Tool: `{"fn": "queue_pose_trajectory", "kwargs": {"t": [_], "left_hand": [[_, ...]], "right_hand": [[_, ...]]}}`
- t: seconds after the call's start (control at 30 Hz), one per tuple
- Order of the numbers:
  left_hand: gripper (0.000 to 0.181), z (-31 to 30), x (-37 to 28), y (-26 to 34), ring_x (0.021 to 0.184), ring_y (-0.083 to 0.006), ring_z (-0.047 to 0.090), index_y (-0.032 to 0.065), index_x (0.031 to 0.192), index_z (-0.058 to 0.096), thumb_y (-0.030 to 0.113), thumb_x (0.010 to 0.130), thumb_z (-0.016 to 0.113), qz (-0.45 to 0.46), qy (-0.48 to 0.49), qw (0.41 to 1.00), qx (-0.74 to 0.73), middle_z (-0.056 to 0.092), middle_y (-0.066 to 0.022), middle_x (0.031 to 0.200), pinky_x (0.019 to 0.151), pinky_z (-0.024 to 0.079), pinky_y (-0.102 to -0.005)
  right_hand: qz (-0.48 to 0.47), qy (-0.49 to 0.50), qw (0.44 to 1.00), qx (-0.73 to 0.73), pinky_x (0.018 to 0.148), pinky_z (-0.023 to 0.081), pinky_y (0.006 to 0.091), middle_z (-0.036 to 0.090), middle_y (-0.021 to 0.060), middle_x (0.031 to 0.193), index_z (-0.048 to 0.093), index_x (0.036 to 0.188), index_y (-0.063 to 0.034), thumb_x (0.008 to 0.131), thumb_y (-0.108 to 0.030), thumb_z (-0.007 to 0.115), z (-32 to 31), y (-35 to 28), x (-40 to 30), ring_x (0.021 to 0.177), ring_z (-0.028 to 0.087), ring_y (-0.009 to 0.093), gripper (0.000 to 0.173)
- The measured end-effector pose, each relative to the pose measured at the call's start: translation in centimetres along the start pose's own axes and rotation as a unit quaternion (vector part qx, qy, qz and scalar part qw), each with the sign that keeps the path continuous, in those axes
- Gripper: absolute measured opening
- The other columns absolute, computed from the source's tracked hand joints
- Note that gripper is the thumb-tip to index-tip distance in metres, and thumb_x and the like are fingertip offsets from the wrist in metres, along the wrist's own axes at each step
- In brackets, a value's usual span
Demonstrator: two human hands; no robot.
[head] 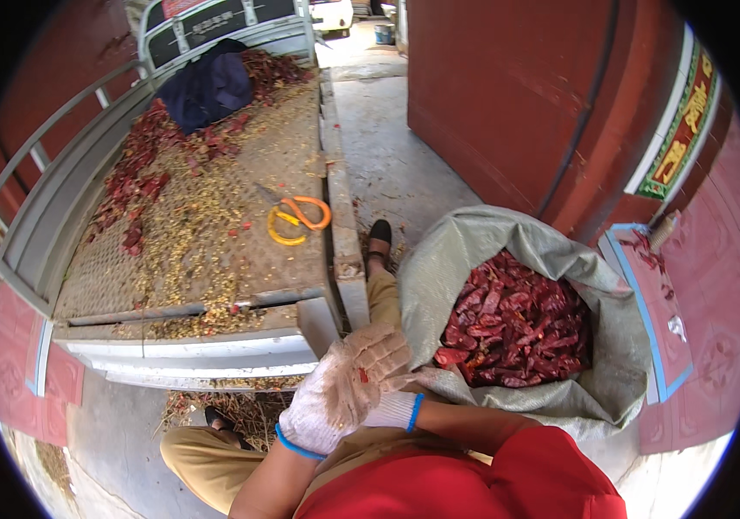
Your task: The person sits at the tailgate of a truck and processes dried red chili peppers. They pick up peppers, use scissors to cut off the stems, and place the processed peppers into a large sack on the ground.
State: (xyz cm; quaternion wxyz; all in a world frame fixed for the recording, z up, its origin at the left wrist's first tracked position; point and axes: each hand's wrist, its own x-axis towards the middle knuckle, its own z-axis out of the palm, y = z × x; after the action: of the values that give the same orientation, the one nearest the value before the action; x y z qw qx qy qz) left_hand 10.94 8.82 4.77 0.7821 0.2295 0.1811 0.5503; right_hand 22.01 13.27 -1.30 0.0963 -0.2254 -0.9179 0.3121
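My left hand (352, 379), in a soiled white knit glove with a blue cuff, is turned palm up with the fingers extended. A small red fragment (363, 375) lies on its palm. Beneath it, my right hand (391, 410) wears a matching glove; its fingers are mostly hidden, so its grip cannot be judged. To the right of both hands stands a woven plastic sack (431, 285) with its rim rolled outward. Dried red chili peppers (519, 324) fill much of it. Orange-and-yellow-handled scissors (305, 214) lie on the truck bed, ahead of my hands.
The metal truck bed (266, 259) carries scattered yellow seeds (182, 259), chili pieces (140, 188) and a dark cloth (208, 91). A side rail (16, 172) bounds its left. A red door (493, 84) stands behind the sack. Dry stalks (266, 412) litter the floor below the bed's edge.
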Motion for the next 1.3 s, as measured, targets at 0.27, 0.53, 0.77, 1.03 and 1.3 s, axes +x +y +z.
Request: {"fn": "queue_pose_trajectory", "kwargs": {"t": [0.27, 0.53, 0.77, 1.03, 1.3], "left_hand": [[0.066, -5.1, -8.9, 4.2, 0.102, -0.0313, 0.067, -0.0040, 0.133, 0.055, 0.046, 0.094, 0.071, 0.220, 0.118, 0.955, -0.161, 0.069, -0.0157, 0.111, 0.090, 0.053, -0.0453], [0.041, -12.0, -11.4, 4.4, 0.081, -0.0296, 0.069, -0.0052, 0.121, 0.062, 0.025, 0.094, 0.067, 0.324, 0.247, 0.905, -0.119, 0.071, -0.0136, 0.093, 0.080, 0.056, -0.0436], [0.024, -16.5, -13.4, 5.2, 0.079, -0.0234, 0.071, -0.0023, 0.113, 0.064, 0.010, 0.092, 0.066, 0.361, 0.363, 0.857, -0.065, 0.071, -0.0108, 0.094, 0.075, 0.061, -0.0362], [0.030, -18.1, -14.1, 3.1, 0.093, -0.0131, 0.066, -0.0047, 0.116, 0.065, -0.002, 0.087, 0.072, 0.195, 0.427, 0.862, 0.191, 0.072, -0.0059, 0.100, 0.086, 0.054, -0.0275], [0.040, -15.5, -13.4, 5.5, 0.095, -0.0130, 0.067, -0.0008, 0.120, 0.066, 0.003, 0.083, 0.079, 0.204, 0.445, 0.806, 0.333, 0.072, -0.0048, 0.102, 0.087, 0.055, -0.0285]], "right_hand": [[-0.042, -0.019, 0.996, -0.079, 0.090, 0.053, 0.0493, 0.071, 0.0211, 0.111, 0.070, 0.111, -0.0080, 0.093, -0.035, 0.057, -10.9, -5.2, 5.3, 0.104, 0.067, 0.040, 0.035], [-0.005, 0.218, 0.947, -0.235, 0.092, 0.053, 0.0501, 0.070, 0.0225, 0.110, 0.071, 0.107, -0.0055, 0.091, -0.035, 0.058, -19.1, -2.8, 31.6, 0.106, 0.067, 0.041, 0.036], [0.140, 0.185, 0.944, -0.233, 0.100, 0.052, 0.0482, 0.069, 0.0221, 0.122, 0.070, 0.118, -0.0048, 0.091, -0.035, 0.063, -17.8, -0.7, 45.4, 0.116, 0.065, 0.039, 0.042], [0.163, 0.195, 0.933, -0.256, 0.097, 0.053, 0.0478, 0.069, 0.0198, 0.122, 0.073, 0.113, -0.0064, 0.093, -0.029, 0.059, -16.1, 3.9, 51.7, 0.112, 0.066, 0.040, 0.033], [0.018, 0.257, 0.961, -0.103, 0.095, 0.052, 0.0439, 0.072, 0.0169, 0.116, 0.075, 0.115, -0.0111, 0.094, -0.035, 0.060, -22.5, 0.1, 39.9, 0.109, 0.067, 0.037, 0.036]]}}
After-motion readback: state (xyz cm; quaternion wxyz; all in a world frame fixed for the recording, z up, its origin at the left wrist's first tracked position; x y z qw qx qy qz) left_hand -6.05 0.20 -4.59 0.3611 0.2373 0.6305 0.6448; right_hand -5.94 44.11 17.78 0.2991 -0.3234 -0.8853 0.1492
